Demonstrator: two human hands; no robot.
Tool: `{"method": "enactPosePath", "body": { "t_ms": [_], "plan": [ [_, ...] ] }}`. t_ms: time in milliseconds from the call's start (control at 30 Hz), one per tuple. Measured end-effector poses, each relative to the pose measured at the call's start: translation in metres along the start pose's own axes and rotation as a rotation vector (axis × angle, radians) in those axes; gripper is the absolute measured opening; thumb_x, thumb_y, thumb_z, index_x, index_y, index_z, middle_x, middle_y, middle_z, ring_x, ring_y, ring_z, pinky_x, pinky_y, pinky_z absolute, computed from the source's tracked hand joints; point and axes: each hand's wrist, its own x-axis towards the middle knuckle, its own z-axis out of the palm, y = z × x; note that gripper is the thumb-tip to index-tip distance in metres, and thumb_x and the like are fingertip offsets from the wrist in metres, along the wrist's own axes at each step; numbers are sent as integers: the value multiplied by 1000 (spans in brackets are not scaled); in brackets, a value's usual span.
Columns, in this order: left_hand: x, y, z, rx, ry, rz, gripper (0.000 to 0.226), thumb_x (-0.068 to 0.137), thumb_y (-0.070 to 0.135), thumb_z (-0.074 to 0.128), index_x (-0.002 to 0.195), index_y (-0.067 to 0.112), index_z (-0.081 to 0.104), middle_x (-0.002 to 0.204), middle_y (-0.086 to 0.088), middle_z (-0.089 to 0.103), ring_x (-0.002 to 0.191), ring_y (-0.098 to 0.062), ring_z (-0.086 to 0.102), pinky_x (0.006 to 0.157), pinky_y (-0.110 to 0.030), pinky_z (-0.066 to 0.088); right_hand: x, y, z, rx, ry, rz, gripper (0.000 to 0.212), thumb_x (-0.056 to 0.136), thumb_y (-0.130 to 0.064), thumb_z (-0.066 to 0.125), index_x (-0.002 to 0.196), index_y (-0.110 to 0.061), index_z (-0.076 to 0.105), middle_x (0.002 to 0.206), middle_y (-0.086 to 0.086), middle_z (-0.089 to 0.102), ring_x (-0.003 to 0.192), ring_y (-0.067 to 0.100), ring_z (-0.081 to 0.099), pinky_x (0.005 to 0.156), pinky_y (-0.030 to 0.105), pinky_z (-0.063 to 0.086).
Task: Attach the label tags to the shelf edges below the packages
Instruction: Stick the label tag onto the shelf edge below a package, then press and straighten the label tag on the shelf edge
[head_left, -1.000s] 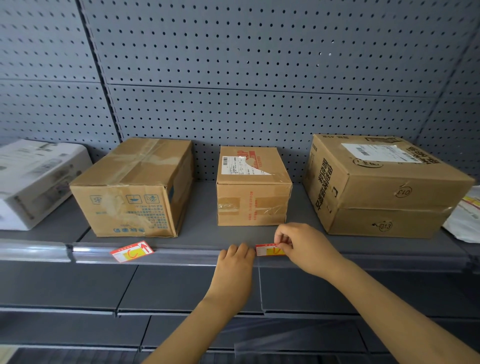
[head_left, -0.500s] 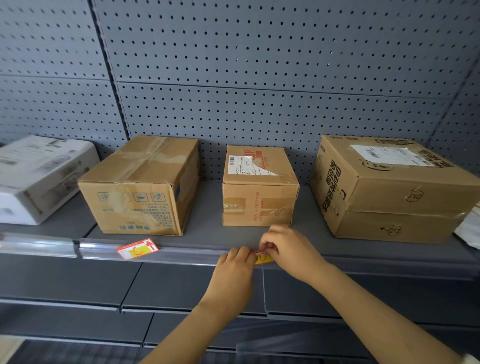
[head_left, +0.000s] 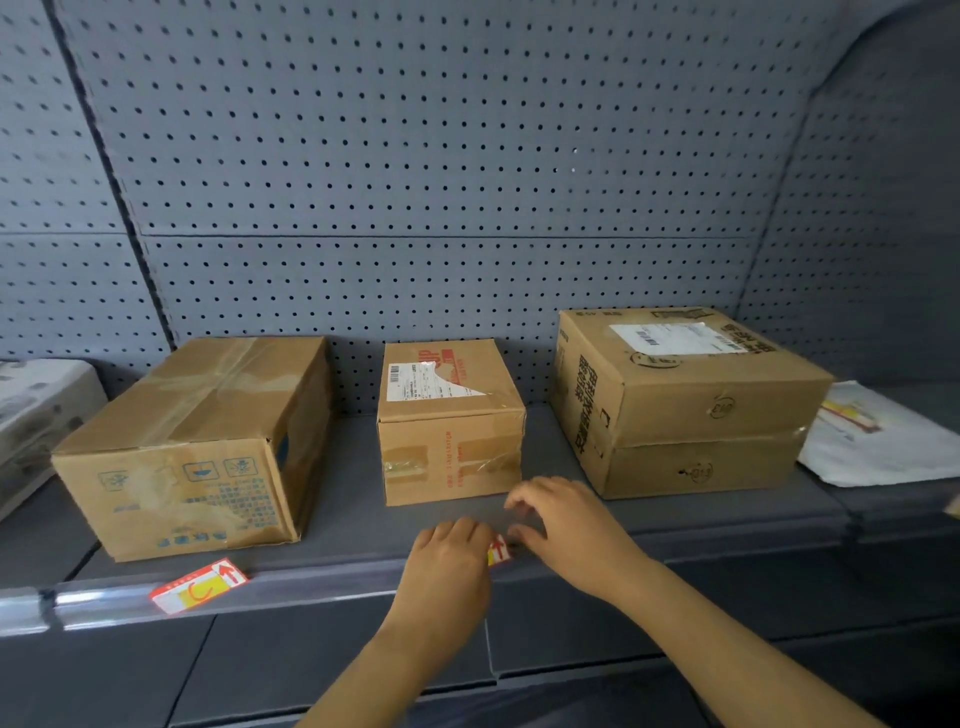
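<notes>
Three cardboard packages stand on the grey shelf: a wide one (head_left: 197, 447) on the left, a small one (head_left: 449, 423) in the middle, a large one (head_left: 685, 400) on the right. A red, white and yellow label tag (head_left: 200, 584) sits tilted in the shelf edge strip (head_left: 311, 584) below the left package. A second label tag (head_left: 500, 550) shows between my hands at the edge below the middle package. My left hand (head_left: 447, 566) covers its left part, fingers pressed on the strip. My right hand (head_left: 566, 525) touches its right end with the thumb, the other fingers spread above it.
A white box (head_left: 36, 410) lies at the far left of the shelf and a white plastic mailer (head_left: 878, 441) at the far right. Grey pegboard (head_left: 415, 156) forms the back wall. A lower shelf edge (head_left: 571, 670) runs under my forearms.
The camera has tilted and come closer. My right hand has loosened its pinch on the second tag and its fingers have lifted, while my left hand has slid over the tag's left part.
</notes>
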Motion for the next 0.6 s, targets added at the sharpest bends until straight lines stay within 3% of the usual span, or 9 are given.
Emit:
{"method": "enactPosePath", "body": {
  "t_ms": [100, 267, 367, 467, 533, 600],
  "plan": [
    [18, 17, 5, -6, -23, 73, 31, 90, 16, 40, 119, 24, 46, 118, 2, 56, 105, -19, 51, 86, -27, 32, -15, 14, -12, 4, 30, 81, 30, 88, -29, 60, 117, -27, 53, 103, -10, 61, 95, 9, 53, 88, 29, 39],
    [49, 58, 19, 9, -86, 199, 35, 92, 18, 38, 126, 22, 43, 121, -1, 55, 110, -23, 49, 87, -31, 32, -48, 44, -31, -13, 74, 208, 28, 90, -22, 57, 117, -25, 54, 106, -6, 63, 97, 13, 53, 86, 28, 37],
    [66, 87, 32, -23, -84, 285, 30, 90, 17, 41, 119, 21, 49, 115, -2, 58, 105, -23, 53, 83, -32, 34, -76, 65, -44, -54, 104, 290, 28, 89, -22, 58, 116, -25, 54, 103, -6, 64, 94, 14, 54, 83, 28, 37],
    [79, 119, 39, -115, -57, 410, 14, 76, 13, 63, 88, 18, 60, 83, -2, 63, 74, -21, 61, 62, -29, 34, -106, 87, -59, -95, 112, 366, 24, 89, -23, 57, 112, -23, 57, 101, -5, 65, 91, 14, 55, 81, 29, 40],
    [88, 141, 47, -136, -64, 507, 28, 54, 8, 79, 67, 21, 57, 59, 3, 56, 49, -17, 55, 48, -24, 27, -125, 101, -69, -108, 121, 412, 19, 87, -22, 58, 106, -22, 59, 96, -5, 66, 88, 14, 56, 80, 31, 42],
    [98, 162, 58, -151, -52, 539, 35, 48, 8, 83, 61, 23, 54, 53, 5, 54, 44, -14, 52, 45, -23, 26, -144, 115, -80, -120, 139, 454, 15, 87, -22, 59, 102, -22, 61, 93, -6, 66, 86, 14, 56, 80, 31, 41]
  ]
}}
